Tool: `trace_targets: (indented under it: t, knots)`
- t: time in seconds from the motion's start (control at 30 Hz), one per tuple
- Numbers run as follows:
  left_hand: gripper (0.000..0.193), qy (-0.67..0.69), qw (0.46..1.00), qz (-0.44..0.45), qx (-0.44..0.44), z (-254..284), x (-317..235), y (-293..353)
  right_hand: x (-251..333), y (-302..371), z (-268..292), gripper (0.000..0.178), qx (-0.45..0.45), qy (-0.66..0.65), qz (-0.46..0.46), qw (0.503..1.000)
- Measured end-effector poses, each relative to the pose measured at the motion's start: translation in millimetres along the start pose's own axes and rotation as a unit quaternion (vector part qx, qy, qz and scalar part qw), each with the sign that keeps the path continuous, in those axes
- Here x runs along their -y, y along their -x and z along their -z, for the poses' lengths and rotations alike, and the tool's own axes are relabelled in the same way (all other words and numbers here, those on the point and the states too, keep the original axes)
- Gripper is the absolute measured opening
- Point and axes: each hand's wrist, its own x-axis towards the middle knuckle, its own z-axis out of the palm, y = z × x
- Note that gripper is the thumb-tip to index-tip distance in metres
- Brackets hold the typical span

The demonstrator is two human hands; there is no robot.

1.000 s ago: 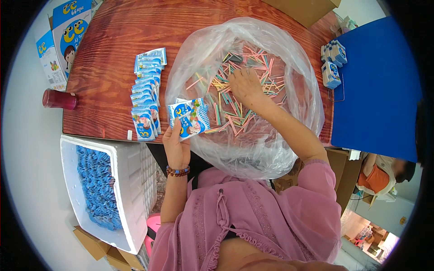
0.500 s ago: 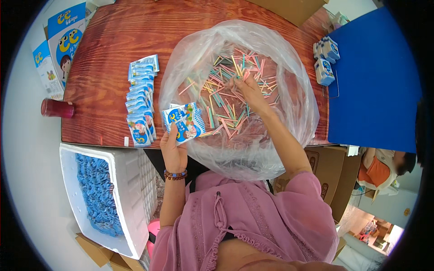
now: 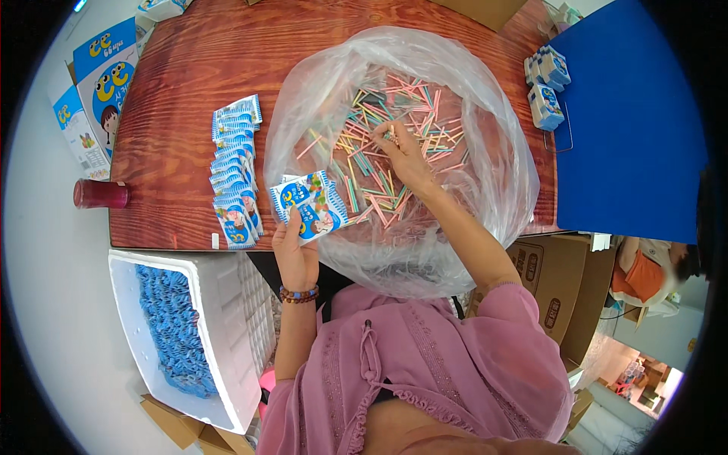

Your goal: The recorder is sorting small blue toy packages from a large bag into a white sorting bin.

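Observation:
In front of me on the table lies a large clear plastic bag point(image 3: 299, 114), its mouth spread wide. Many thin pink, yellow and green sticks point(image 3: 373, 184) are scattered inside it. My right hand point(image 3: 407, 161) reaches into the bag, its fingers closed on a few of these sticks point(image 3: 391, 135). At the bag's near left edge, my left hand point(image 3: 296, 254) grips several small blue-and-white packets point(image 3: 303, 199), fanned over one another. Left of that hand, a column of overlapping similar packets point(image 3: 236, 171) runs away from me on the wooden table point(image 3: 178, 114).
A white foam box point(image 3: 227, 318) full of blue packets stands below the table's left edge. A red jar point(image 3: 101, 194) and printed cartons point(image 3: 112, 80) are at far left. Small packs point(image 3: 546, 106) sit beside a blue panel point(image 3: 626, 129). Cardboard boxes point(image 3: 557, 284) and another person point(image 3: 643, 273) are at right.
My right hand has shifted left over the sticks, its fingers now closed more tightly around a few. My left hand keeps holding the packets in nearly the same place. The view has tilted slightly.

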Motion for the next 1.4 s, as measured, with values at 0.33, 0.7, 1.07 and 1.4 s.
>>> trace_targets:
  t: [0.33, 0.7, 1.07, 1.4]
  knots:
    - [0.020, 0.009, 1.000, -0.002, -0.006, 1, 0, -3, -2, -5, -14, 0.014, 0.013, 0.064, 0.051, 0.997]
    - [0.021, 0.007, 1.000, -0.006, 0.023, -10, 7, -6, -7, -2, -13, 0.013, 0.085, 0.206, 0.117, 0.968]
    - [0.017, -0.002, 1.000, -0.020, 0.015, -29, 27, -29, 67, 4, -4, 0.016, -0.031, -0.520, -0.003, 0.853]
    - [0.026, 0.004, 0.999, 0.008, 0.030, -48, 29, -31, 88, 19, -20, 0.012, -0.040, -0.529, 0.052, 0.846]
